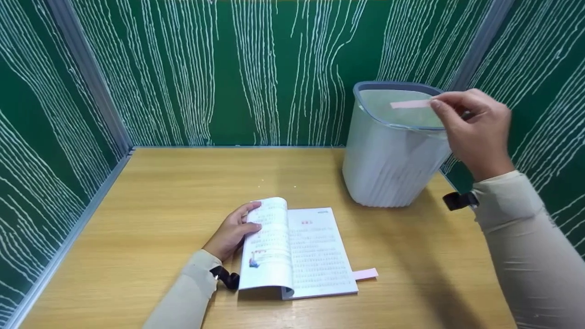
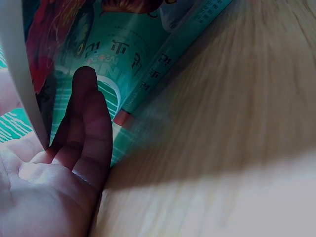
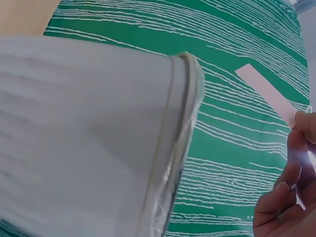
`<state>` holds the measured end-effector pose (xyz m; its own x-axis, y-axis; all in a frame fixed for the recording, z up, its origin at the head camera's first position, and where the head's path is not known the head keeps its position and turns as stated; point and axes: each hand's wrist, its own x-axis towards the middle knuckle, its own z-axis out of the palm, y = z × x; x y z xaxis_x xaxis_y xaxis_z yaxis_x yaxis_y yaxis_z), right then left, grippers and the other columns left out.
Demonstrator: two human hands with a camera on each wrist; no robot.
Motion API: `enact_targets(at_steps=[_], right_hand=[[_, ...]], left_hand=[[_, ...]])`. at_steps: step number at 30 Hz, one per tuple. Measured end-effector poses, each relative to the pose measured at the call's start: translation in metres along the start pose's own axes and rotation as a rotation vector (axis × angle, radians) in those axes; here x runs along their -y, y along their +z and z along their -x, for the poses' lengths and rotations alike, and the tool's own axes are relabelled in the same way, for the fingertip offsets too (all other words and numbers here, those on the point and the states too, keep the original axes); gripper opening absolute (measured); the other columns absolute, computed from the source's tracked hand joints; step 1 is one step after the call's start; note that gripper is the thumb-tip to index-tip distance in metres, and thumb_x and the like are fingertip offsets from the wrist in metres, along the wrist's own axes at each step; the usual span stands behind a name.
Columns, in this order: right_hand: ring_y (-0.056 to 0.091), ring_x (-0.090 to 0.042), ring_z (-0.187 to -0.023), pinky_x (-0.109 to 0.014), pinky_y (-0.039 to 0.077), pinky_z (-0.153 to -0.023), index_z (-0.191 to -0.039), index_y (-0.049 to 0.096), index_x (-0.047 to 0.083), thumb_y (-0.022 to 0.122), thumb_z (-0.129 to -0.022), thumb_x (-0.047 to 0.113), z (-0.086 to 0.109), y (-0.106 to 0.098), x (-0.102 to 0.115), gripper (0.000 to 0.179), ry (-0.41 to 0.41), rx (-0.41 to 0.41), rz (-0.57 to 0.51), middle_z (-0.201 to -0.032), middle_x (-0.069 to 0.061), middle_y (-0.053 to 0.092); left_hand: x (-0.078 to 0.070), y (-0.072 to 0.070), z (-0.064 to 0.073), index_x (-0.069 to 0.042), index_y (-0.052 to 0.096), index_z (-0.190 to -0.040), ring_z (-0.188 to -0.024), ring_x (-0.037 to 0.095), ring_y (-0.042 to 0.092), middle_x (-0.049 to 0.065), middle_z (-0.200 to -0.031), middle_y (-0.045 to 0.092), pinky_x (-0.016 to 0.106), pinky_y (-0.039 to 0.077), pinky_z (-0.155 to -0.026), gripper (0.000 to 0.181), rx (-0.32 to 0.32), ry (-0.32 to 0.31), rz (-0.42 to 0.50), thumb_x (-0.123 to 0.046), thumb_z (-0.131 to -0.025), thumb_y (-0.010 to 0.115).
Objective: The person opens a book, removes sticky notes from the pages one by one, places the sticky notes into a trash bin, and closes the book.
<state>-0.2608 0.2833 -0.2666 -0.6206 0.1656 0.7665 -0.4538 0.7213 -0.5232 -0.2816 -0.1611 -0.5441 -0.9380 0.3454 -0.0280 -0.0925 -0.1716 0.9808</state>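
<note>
An open book [image 1: 315, 251] lies on the table, its left part raised and curved. My left hand [image 1: 231, 235] grips that left part by its outer edge, thumb over the printed page. In the left wrist view, the fingers [image 2: 94, 128] lie behind the green illustrated cover [image 2: 111, 47]. A pink paper strip [image 1: 365, 274] sticks out from the book's lower right side. Up at the right, my right hand [image 1: 480, 123] pinches another pale pink paper strip [image 1: 409, 104] between thumb and forefinger, over the mouth of a white trash bin [image 1: 393, 160].
The bin has a grey rim [image 1: 397, 85] with a clear liner folded over it, and stands at the table's back right. Green panels [image 1: 283, 68] with white wavy lines close off the back and sides of the wooden table [image 1: 183, 183].
</note>
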Motion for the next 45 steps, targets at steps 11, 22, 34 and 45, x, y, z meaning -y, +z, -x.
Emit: enact_targets(at_steps=[11,22,34,45], right_hand=[[0.054,-0.009,-0.092,-0.015,0.051,-0.080,-0.115,0.080,0.029,0.068,-0.095,0.049,-0.016,-0.012,-0.015,0.031,0.060,-0.009,0.078,-0.113,-0.002,0.071],[0.052,-0.009,-0.094,-0.013,0.050,-0.080,-0.121,0.078,0.029,0.062,-0.097,0.052,-0.015,-0.003,-0.029,0.037,0.127,0.067,0.162,-0.118,-0.005,0.069],[0.054,-0.012,-0.101,-0.034,0.058,-0.099,-0.126,0.076,0.028,0.057,-0.100,0.052,-0.017,0.007,-0.028,0.040,0.149,0.133,0.248,-0.123,-0.004,0.068],[0.058,-0.029,-0.116,-0.054,0.055,-0.103,-0.141,0.065,0.019,0.044,-0.107,0.047,-0.019,0.011,-0.032,0.048,0.151,0.240,0.351,-0.134,-0.010,0.067]], left_hand=[[-0.003,-0.001,-0.003,-0.013,0.040,-0.157,-0.112,0.026,0.070,0.015,-0.150,0.053,0.033,0.061,-0.089,0.069,-0.016,0.006,-0.010,-0.001,-0.093,0.065],[0.002,-0.002,-0.003,-0.013,0.040,-0.157,-0.106,0.025,0.072,0.018,-0.147,0.054,0.032,0.062,-0.087,0.069,-0.002,0.010,-0.005,-0.001,-0.093,0.065],[0.001,0.000,-0.002,-0.012,0.041,-0.155,-0.108,0.026,0.071,0.017,-0.147,0.053,0.033,0.062,-0.088,0.068,-0.011,0.014,-0.005,-0.001,-0.093,0.065],[0.001,0.000,-0.002,-0.014,0.041,-0.156,-0.104,0.027,0.073,0.018,-0.143,0.057,0.034,0.062,-0.087,0.068,-0.013,0.007,0.003,-0.001,-0.093,0.065]])
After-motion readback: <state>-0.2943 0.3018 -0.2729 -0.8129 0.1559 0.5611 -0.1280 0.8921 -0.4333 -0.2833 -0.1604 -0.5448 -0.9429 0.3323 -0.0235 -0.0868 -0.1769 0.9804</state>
